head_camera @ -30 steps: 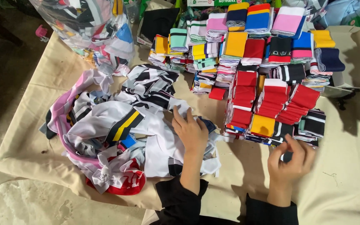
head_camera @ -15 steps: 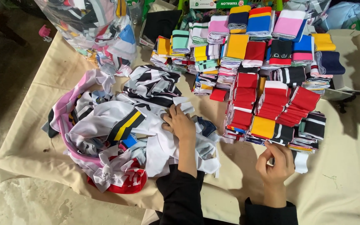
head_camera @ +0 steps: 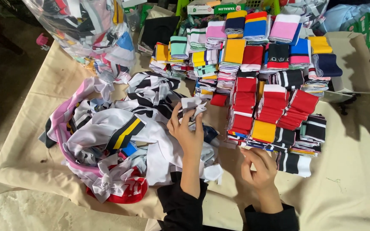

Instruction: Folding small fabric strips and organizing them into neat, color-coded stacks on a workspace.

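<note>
A tan cloth [head_camera: 356, 179] covers the whole work surface, and everything else is placed here against the loose heap of fabric pieces [head_camera: 108, 141] lying on its left half, a tangle of white, black-striped, pink and red cloth. To the right of the heap stand the folded stacks [head_camera: 262, 72] of ribbed bands in red, yellow, blue, pink and black-and-white, packed in close rows. Behind the heap, at the far left corner, sits a clear plastic bag [head_camera: 86, 25] stuffed with more pieces. Beyond the stacks, well away from the heap, an open cardboard box [head_camera: 352, 60] rests at the right. The left hand [head_camera: 187, 132] is raised over the heap's right edge, fingers pinched closed around a small crumpled white piece [head_camera: 193, 106]. The right hand [head_camera: 258, 164] lies to the right of the heap, at the near edge of the stacks, fingers loosely curled and touching the lowest bands; whether it grips one I cannot tell.
</note>
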